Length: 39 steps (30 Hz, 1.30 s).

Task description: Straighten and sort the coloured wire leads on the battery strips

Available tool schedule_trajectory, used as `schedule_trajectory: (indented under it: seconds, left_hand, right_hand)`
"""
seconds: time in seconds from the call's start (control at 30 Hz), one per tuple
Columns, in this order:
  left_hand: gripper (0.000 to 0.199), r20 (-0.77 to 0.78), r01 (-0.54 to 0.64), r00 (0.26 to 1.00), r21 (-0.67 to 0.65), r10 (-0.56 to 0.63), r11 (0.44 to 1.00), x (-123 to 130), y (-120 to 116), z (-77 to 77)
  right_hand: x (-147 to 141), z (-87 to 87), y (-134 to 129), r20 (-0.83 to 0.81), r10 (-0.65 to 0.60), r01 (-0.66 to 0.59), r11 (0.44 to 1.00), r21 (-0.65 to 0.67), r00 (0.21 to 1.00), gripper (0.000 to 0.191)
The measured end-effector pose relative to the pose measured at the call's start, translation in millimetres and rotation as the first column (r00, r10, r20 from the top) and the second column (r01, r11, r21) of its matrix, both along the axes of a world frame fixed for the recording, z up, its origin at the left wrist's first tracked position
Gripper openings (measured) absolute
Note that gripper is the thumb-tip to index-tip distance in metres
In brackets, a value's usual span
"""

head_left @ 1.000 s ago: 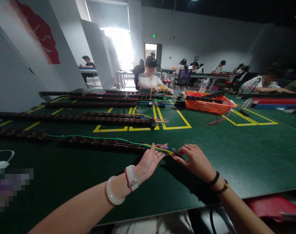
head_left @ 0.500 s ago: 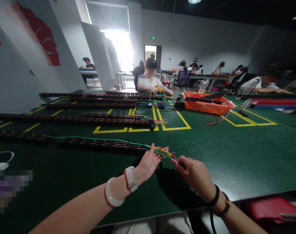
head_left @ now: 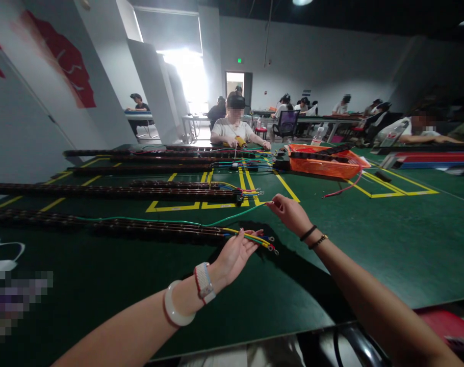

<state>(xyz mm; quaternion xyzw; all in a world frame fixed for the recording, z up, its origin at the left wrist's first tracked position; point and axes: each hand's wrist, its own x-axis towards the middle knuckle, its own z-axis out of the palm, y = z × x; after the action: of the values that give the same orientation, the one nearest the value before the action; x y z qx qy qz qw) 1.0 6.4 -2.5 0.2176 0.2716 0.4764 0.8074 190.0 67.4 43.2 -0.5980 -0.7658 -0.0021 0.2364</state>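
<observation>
A long dark cable chain (head_left: 155,229) lies across the near part of the green table, with yellow, blue and red wires (head_left: 260,239) coming out of its right end. These wires rest across the palm and fingers of my left hand (head_left: 235,255), with the thumb over them; their ring terminals stick out beyond the fingertips. My right hand (head_left: 291,211), up and to the right, pinches the end of a green wire (head_left: 232,218). That wire runs leftward in a shallow arc along the chain's top, apart from the bundle.
More cable chains (head_left: 102,189) lie farther back on the table (head_left: 369,244), near yellow tape outlines. An orange basket (head_left: 319,165) with dark chain pieces stands at the back right. Across the table a person (head_left: 234,127) holds a yellow tool. A red seat is at lower right.
My right hand has moved up and away from the wire bundle, lifting the green wire's end with it. My left hand has stayed almost in place. The person opposite has raised the yellow tool.
</observation>
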Motion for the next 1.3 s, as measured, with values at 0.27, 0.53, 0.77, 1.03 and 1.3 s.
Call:
schedule_trajectory:
  seconds: [0.27,0.53,0.77,1.03,1.3]
  left_hand:
    - [0.018,-0.025,0.047,0.999,0.018,-0.046,0.999,-4,9,5.8]
    - [0.027,-0.079,0.038,0.996,0.044,-0.034,0.998,-3,9,1.4]
    - [0.022,-0.095,0.03,0.995,0.004,-0.03,1.0,-2,7,6.2]
    - [0.02,-0.095,0.02,0.995,0.008,-0.019,1.0,-3,6,6.4]
    - [0.026,-0.091,0.064,0.994,0.041,-0.06,0.997,-5,8,2.7]
  right_hand:
    - [5,-42.9,15,0.265,-0.017,0.072,0.977,-0.201,0.964,0.042]
    - [24,-9.1,-4,-0.095,0.239,-0.257,0.896,-0.363,0.966,0.061]
    - [24,-7.1,-16,-0.411,0.248,-0.479,0.386,-0.788,0.877,0.055]
    - [24,-5.0,-15,-0.419,0.277,-0.503,0.479,-0.719,0.865,0.042]
    - [23,-30.0,-2,-0.195,0.216,-0.286,0.828,-0.483,0.957,0.045]
